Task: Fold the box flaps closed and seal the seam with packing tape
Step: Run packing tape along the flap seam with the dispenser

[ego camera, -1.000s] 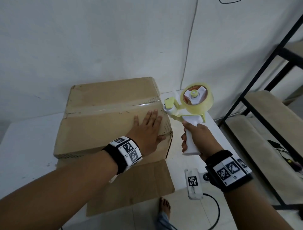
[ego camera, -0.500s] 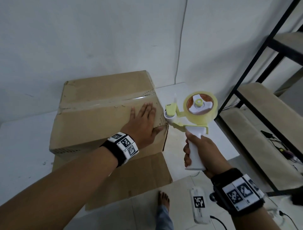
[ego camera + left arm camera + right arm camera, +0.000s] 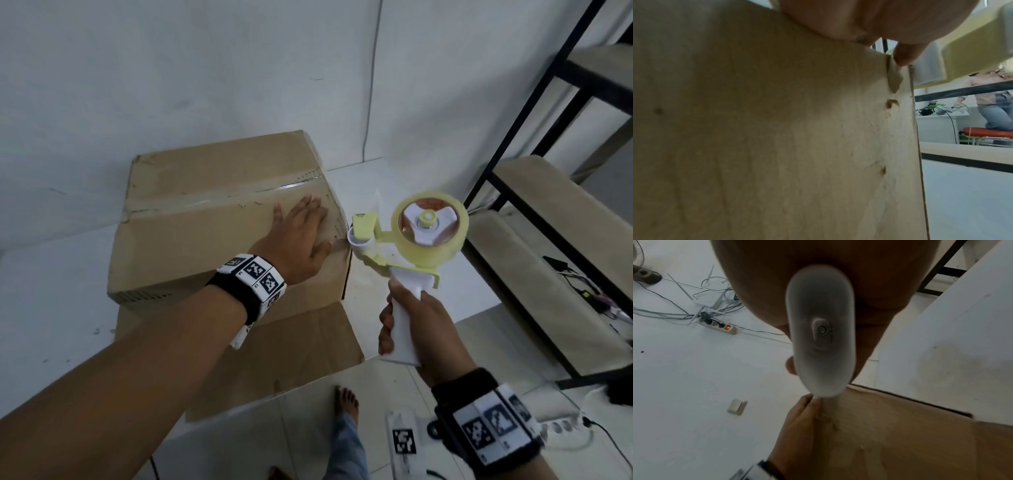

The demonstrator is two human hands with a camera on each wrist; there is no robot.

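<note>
A brown cardboard box (image 3: 191,219) sits on the white table (image 3: 51,301), flaps folded down, with clear tape (image 3: 205,200) along its top seam. My left hand (image 3: 301,236) lies flat, fingers straight, on the top near the right edge; the left wrist view shows the box side (image 3: 777,138) close up. My right hand (image 3: 416,329) grips the white handle of a yellow-green tape dispenser (image 3: 407,236) with a clear roll. Its nose sits just off the box's right top edge, by my left thumb. The right wrist view shows the handle's butt (image 3: 821,331).
A loose cardboard flap (image 3: 274,356) lies on the table in front of the box. A black metal shelf frame (image 3: 513,150) with beige boards stands at the right. Cables and a power strip (image 3: 719,326) lie on the floor. Another person (image 3: 995,104) stands in the background.
The dispenser has dropped lower and closer to the box's right edge. My left hand stays flat on the box top. The head view has shifted slightly.
</note>
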